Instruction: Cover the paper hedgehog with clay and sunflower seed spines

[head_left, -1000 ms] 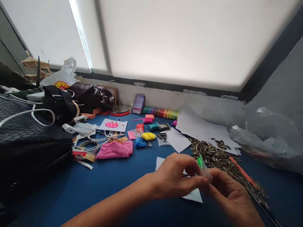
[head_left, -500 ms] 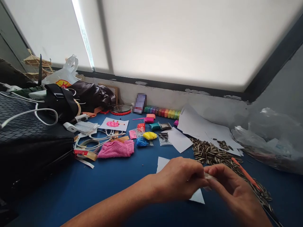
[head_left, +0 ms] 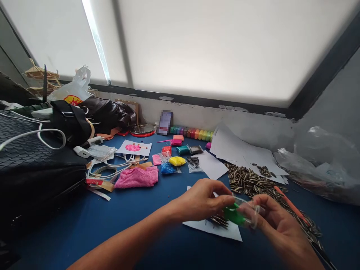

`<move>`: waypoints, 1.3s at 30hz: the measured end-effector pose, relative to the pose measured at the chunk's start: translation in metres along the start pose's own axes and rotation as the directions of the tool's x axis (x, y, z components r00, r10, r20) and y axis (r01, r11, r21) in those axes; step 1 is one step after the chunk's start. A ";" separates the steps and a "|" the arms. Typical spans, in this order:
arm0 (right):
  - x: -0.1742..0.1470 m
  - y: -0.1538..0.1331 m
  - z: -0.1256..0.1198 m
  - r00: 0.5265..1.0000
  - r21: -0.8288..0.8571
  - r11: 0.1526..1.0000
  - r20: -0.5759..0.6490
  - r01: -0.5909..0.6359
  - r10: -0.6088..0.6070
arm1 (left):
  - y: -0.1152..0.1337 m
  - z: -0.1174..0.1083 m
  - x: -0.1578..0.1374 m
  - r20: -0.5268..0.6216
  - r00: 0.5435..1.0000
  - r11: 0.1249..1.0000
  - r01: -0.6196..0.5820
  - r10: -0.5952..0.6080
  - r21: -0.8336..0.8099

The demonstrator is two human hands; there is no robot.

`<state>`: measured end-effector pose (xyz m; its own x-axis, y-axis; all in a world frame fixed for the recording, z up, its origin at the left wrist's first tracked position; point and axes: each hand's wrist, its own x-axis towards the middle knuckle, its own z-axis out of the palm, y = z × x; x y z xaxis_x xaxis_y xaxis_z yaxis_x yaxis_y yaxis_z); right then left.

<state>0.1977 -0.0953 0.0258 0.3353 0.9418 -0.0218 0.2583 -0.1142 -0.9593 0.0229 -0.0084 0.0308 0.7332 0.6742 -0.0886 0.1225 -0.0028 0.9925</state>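
A small clear plastic bag [head_left: 249, 210] with green clay [head_left: 234, 214] in it hangs between my two hands, above a white paper sheet. My left hand [head_left: 206, 200] pinches the bag at the green clay, fingers closed. On the other side my right hand [head_left: 281, 225] grips the bag's clear end between thumb and fingers. Below my left hand, sunflower seeds [head_left: 221, 221] lie on the white sheet [head_left: 208, 230], partly covered by the hand.
A heap of sunflower seeds [head_left: 249, 180] and an orange stick [head_left: 291, 204] lie on the right. Several coloured clay packets [head_left: 177, 161], a pink cloth [head_left: 137, 177] and paper sheets [head_left: 239, 148] lie farther back. A black bag [head_left: 42, 180] stands left, plastic bags [head_left: 317, 176] right.
My hands have parted slightly, and the bag with green clay now shows between them. Seeds on the white sheet have come into sight below my left hand.
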 end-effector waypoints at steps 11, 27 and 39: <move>-0.002 0.003 0.001 0.998 0.097 0.993 -0.004 0.062 -0.062 | -0.002 -0.003 0.005 -0.036 0.999 0.975 0.030 -0.039 -0.219; 0.008 0.003 -0.006 0.970 -0.052 0.986 0.191 0.160 -0.147 | -0.009 0.003 0.005 -0.101 0.995 0.998 -0.023 0.017 -0.059; 0.008 0.013 -0.007 0.978 0.034 0.997 0.196 0.065 -0.071 | -0.016 0.001 0.008 0.135 0.988 0.950 0.111 -0.074 -0.292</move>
<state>0.2102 -0.0913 0.0155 0.1322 0.9912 -0.0086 0.2490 -0.0416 -0.9676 0.0273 -0.0038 0.0141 0.8055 0.5671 -0.1722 0.0023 0.2876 0.9577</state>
